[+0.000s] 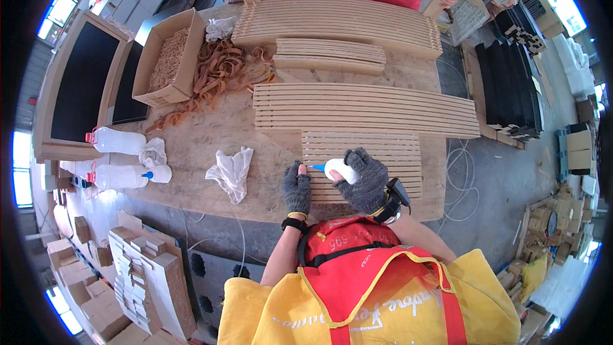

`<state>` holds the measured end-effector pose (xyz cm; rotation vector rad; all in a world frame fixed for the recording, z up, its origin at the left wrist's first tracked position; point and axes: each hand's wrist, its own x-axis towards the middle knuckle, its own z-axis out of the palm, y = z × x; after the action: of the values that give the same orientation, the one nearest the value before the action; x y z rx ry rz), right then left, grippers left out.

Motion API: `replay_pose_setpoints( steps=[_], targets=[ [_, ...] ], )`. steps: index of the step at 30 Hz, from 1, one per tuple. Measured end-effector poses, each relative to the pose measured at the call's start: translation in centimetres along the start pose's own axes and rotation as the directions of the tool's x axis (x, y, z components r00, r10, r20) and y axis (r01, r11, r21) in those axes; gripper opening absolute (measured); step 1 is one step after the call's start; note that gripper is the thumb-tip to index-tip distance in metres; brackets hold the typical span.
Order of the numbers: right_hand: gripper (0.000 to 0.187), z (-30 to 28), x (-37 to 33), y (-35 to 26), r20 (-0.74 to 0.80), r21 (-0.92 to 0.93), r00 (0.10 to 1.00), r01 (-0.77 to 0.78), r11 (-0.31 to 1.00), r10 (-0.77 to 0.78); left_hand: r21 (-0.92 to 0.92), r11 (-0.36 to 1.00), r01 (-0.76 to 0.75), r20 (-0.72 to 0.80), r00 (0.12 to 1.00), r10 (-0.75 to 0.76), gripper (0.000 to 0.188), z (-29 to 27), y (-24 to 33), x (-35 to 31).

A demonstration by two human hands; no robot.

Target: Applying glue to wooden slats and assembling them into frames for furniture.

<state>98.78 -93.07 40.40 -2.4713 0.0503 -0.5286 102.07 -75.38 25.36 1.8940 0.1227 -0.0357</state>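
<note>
My right hand (365,182), in a grey fingerless glove, is wrapped round a white glue bottle (340,170). Its blue nozzle (317,167) points left, over the left ends of a set of thin wooden slats (377,147) laid side by side. Beside those ends is my left hand (297,191), gloved alike. One bare fingertip of it shows near the nozzle; its other fingers are mostly hidden, so its grip is unclear. A longer row of slats (364,107) lies just beyond.
Farther back are a short slat bundle (329,55) and a long one (332,22), with two people behind. At left are a box of wooden dowels (167,57), brown straps (220,70), a white cloth (231,174) and plastic bottles (121,140). A hose (461,179) lies right of the table.
</note>
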Motion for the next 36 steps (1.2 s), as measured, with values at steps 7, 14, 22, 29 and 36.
replay_pose_setpoints(
  steps=[7, 14, 22, 29, 36],
  targets=[
    [0.039, -1.0, -0.2, 0.5, 0.022, -0.021, 1.0, -0.009, 1.0, 0.01, 0.034, 0.999, 0.024, 0.029, 0.999, -0.025, 0.03, -0.1, 0.8, 0.1],
    [0.036, -2.8, -0.9, 1.6, -0.004, -0.055, 0.999, -0.041, 0.998, 0.04, 0.006, 1.0, 0.024, 0.024, 0.999, -0.024, 0.033, 0.0, 0.7, 0.1],
    [0.034, -5.7, -3.2, 5.6, -0.109, -0.122, 0.987, -0.132, 0.984, 0.119, 0.018, 0.999, 0.04, 0.049, 0.998, -0.041, 0.035, -0.1, 1.2, 0.0],
    [0.034, -8.7, -4.6, 7.5, -0.147, -0.174, 0.968, -0.227, 0.958, 0.203, 0.027, 0.999, 0.044, 0.051, 0.998, -0.045, 0.032, -0.2, -0.6, 0.2],
    [0.028, -11.3, -5.4, 9.0, -0.16, -0.194, 0.959, -0.264, 0.945, 0.235, 0.035, 0.999, 0.042, 0.048, 0.998, -0.043, 0.033, -0.2, -0.7, 0.2]
  ],
)
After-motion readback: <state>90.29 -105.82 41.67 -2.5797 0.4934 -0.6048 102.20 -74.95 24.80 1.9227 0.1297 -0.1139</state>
